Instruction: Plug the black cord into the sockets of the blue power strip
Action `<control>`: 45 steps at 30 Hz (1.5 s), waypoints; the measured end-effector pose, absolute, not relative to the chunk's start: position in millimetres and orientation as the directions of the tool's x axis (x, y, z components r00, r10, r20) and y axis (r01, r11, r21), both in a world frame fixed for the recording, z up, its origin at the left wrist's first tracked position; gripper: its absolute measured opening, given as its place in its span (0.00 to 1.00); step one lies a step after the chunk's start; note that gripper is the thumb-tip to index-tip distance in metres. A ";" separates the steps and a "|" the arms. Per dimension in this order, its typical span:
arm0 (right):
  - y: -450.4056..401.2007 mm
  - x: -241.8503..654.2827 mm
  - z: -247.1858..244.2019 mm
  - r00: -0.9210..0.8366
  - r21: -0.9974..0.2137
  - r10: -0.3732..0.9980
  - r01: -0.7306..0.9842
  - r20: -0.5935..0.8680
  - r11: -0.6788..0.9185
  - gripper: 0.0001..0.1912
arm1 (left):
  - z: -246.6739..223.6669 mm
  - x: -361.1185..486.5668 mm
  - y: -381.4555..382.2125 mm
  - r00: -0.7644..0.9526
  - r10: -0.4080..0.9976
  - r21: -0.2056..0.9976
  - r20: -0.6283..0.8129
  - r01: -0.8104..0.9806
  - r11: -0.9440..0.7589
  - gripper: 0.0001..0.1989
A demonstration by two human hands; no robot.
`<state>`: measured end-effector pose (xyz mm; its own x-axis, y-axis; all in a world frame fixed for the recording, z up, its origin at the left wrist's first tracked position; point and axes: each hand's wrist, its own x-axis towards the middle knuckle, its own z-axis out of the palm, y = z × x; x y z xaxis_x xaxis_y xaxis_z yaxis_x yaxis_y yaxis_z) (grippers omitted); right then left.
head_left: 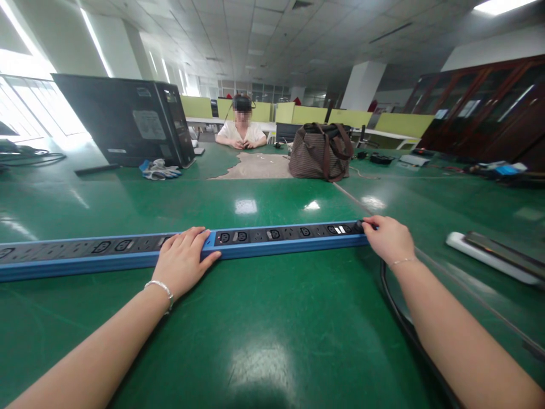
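A long blue power strip (289,245) with a row of black sockets lies across the table, running out of view on the left. My left hand (183,255) rests over its middle, fingers across the top and thumb along the near edge, gripping it. At the strip's right end, my right hand (389,237) is closed, with fingers pinched on a small black plug (359,226) at the top face. How the plug sits there is partly hidden by the fingers. A thick black cable (394,307) curves down from below my right hand, passing beside the forearm.
A white bar with a dark strip (494,258) lies to the right. Farther back are a black computer case (128,119), gloves (159,169) and a brown bag (319,150). A person (241,133) wearing a headset sits across the green table (264,318).
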<state>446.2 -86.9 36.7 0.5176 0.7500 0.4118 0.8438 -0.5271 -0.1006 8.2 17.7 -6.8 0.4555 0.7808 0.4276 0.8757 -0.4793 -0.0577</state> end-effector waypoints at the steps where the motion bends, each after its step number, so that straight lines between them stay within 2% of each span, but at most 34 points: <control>1: -87.0 446.7 35.9 0.508 -0.092 0.750 0.848 0.424 -0.522 0.18 | -6.7 8.2 17.7 0.455 0.782 -0.053 0.425 0.875 -0.481 0.28; 10: -81.9 449.5 45.4 0.571 -0.121 0.761 0.817 0.308 -0.563 0.17 | -4.0 9.2 16.7 0.456 0.793 -0.051 0.404 0.877 -0.479 0.28; 24: -84.4 446.6 43.0 0.559 -0.137 0.758 0.825 0.335 -0.548 0.17 | -4.9 9.6 16.8 0.445 0.795 -0.047 0.411 0.882 -0.469 0.28; 34: -88.5 436.4 30.2 0.614 -0.218 0.652 0.780 0.444 -0.586 0.21 | -4.0 9.4 17.0 0.454 0.790 -0.048 0.411 0.876 -0.479 0.28; 40: -88.8 436.5 40.7 0.696 -0.111 0.669 0.710 0.261 -0.695 0.27 | -3.9 9.2 17.1 0.459 0.788 -0.051 0.410 0.874 -0.483 0.27; 45: -87.5 433.5 46.8 0.631 0.048 0.737 0.751 0.242 -0.659 0.25 | -5.1 8.7 18.0 0.458 0.786 -0.052 0.416 0.874 -0.482 0.27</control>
<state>433.5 -87.5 46.8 0.6310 0.7369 0.2423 0.7509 -0.6587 0.0475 8.7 18.0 -5.1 0.4582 0.7856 0.4158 0.8744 -0.4823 -0.0524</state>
